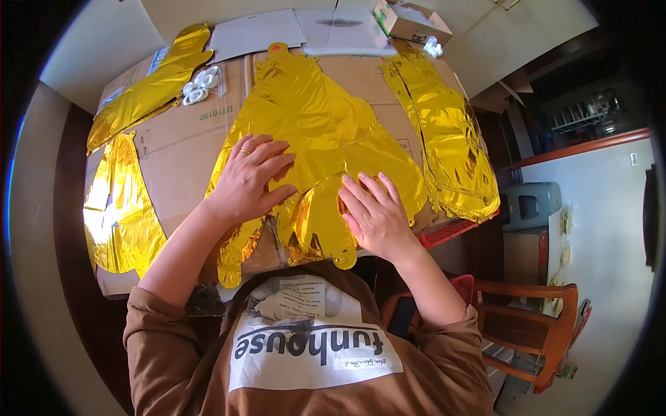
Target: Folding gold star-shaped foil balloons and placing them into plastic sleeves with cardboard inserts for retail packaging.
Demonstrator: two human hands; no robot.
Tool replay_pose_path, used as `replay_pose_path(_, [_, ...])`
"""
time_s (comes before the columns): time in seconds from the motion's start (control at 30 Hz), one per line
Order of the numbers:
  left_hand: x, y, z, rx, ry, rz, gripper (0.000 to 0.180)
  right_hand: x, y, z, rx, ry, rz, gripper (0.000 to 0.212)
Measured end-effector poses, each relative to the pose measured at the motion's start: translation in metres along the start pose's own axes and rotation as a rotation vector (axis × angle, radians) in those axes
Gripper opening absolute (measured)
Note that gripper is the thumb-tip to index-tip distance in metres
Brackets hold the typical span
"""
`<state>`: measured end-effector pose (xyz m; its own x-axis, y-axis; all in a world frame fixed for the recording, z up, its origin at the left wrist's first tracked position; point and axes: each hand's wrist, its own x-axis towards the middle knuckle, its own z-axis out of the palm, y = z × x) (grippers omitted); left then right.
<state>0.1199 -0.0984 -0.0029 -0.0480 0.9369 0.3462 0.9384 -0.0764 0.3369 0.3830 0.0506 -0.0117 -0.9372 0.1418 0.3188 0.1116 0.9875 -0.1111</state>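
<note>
A flat, uninflated gold foil balloon (312,104) lies in front of me on the cardboard-covered table, its wide end towards me. My left hand (251,175) rests on its left side, palm down with fingers spread. On the lower right part of the same foil lies my right hand (374,213), its fingers stretched out. Neither hand grips anything. The foil is creased below and between my hands, and small rounded tabs hang at its near edge.
More gold foil pieces lie at the left (121,215), the far left (156,83) and the right (451,132). White ribbon coils (201,84) sit on the cardboard (187,139). A small open box (414,24) stands at the back; a wooden chair (527,333) is at right.
</note>
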Motion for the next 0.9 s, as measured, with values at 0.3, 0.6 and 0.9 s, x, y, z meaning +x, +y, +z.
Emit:
replay_pose_path(0.3, [0.042,0.056,0.043,-0.1,0.057,0.239,0.044,0.002,0.0,-0.001,0.009,-0.044,0.028,0.041])
replay_pose_path(0.6, [0.034,0.04,0.056,-0.169,0.058,0.246,0.042,-0.033,-0.005,-0.008,0.055,-0.048,-0.071,0.046])
replay_pose_path(0.9, [0.033,0.04,0.058,-0.165,0.049,0.222,0.038,-0.067,-0.018,-0.041,0.333,-0.048,-0.081,0.03])
